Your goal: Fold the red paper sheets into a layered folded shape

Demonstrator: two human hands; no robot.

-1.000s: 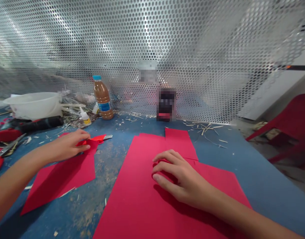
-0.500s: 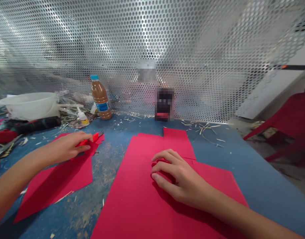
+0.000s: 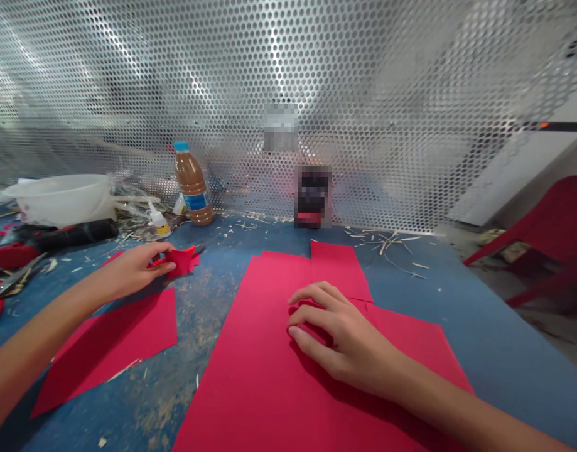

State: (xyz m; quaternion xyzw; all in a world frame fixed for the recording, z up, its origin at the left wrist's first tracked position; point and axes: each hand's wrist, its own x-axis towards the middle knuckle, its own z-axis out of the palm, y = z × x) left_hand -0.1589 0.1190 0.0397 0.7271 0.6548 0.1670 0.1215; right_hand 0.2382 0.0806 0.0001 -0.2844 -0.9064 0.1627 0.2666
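Observation:
My left hand (image 3: 132, 269) is closed in a pinch round an orange utility knife (image 3: 181, 254), over scraps of red card on the left of the table. The knife's dark tip points right and its far end is hidden by my fingers. Below that hand lies a cut piece of red card (image 3: 116, 345). My right hand (image 3: 333, 329) rests on a large red card sheet (image 3: 250, 364), fingers apart and loosely bent, gripping nothing. A smaller red card piece (image 3: 338, 267) lies at the sheet's far edge, with another red piece (image 3: 420, 339) right of my hand.
A brown-filled bottle (image 3: 193, 185) stands at the back, near a small glue bottle (image 3: 158, 221) and a white basin (image 3: 64, 198). A black-and-red power tool (image 3: 57, 238) and scissors (image 3: 10, 282) lie far left. A perforated metal panel (image 3: 387, 113) rises behind the blue table (image 3: 505, 351).
My left hand has shifted slightly up, and the utility knife has turned in its fingers, showing more of its orange body. My right hand stays in place on the red sheet.

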